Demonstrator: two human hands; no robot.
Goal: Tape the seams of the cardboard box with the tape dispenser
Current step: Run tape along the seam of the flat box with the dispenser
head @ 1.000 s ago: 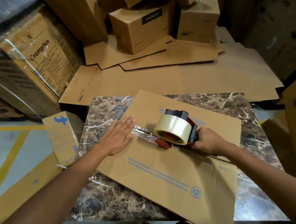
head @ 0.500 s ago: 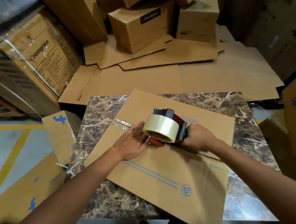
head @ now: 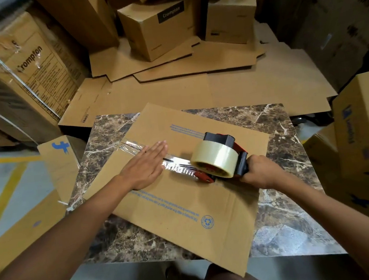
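A: Cardboard first, head view. The cardboard box (head: 186, 208) lies flattened on the marble table (head: 276, 130), skewed to the table's edges, and its near corner overhangs toward us. It is plain brown with blue print and a recycling mark.
B: Hands?
A: Our left hand (head: 145, 166) lies flat, fingers straight and together, pressing the tape strip (head: 179, 164) onto the box. Our right hand (head: 260, 173) is wrapped round the handle of the tape dispenser (head: 222, 161), which sits on the box just right of the left hand.
B: Risks?
A: The strip looks creased and shiny at its far-left start. We judge that uneven tension on the pull would add more wrinkles. The box is loose on smooth stone, so a hard pull could rotate it and walk the tape off the seam (head: 236, 186). The overhanging corner is unsupported, and pressure there could tip the sheet.
B: Roll?
A: The clear tape roll (head: 215, 157) looks well stocked.
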